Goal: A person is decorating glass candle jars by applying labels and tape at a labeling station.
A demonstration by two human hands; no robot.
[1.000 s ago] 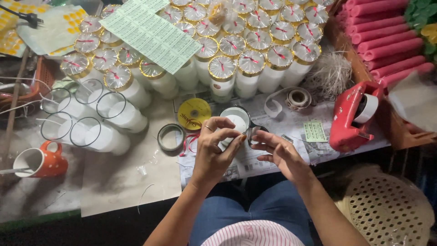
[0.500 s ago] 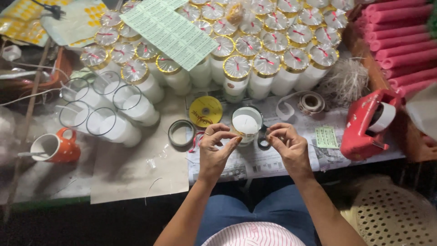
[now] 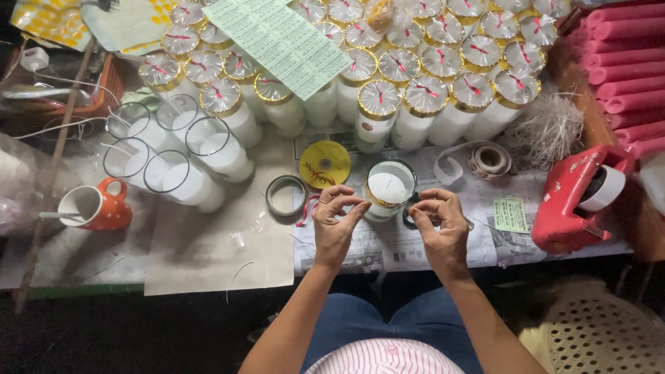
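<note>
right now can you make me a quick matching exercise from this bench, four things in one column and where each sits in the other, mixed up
Things:
1. mug
2. tape dispenser
3. open candle jar
4. sheet of labels

Places:
A. lying across the lidded candles at the top
B. between the left hand and the right hand
C. far left of the bench
D. right edge of the bench

Pairs: 1-C, 2-D, 3-B, 4-A
</note>
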